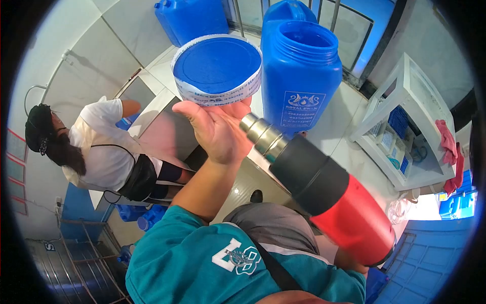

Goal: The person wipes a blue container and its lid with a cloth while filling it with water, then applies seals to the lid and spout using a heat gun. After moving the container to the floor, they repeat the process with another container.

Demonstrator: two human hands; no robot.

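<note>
My left hand (pixel 220 129) is raised, palm up, thumb out to the side. It supports a round blue cap (pixel 220 63), its fingers mostly hidden behind the cap. Around the cap's rim runs a white printed seal band (pixel 217 96), standing slightly above the blue top. A red and black heat gun (pixel 324 182) points its metal nozzle (pixel 263 134) toward my left palm, just below the cap. My right hand is hidden behind the heat gun, with only the right forearm (pixel 350 262) showing at its rear end. An uncapped blue jug (pixel 304 76) stands just right of the cap.
Another blue jug (pixel 192 20) stands at the back. On the left, a person (pixel 101 137) in a white top works at a counter. A white shelf unit (pixel 405 137) with baskets and pink cloths stands on the right. Several blue containers (pixel 144 218) sit low on the left.
</note>
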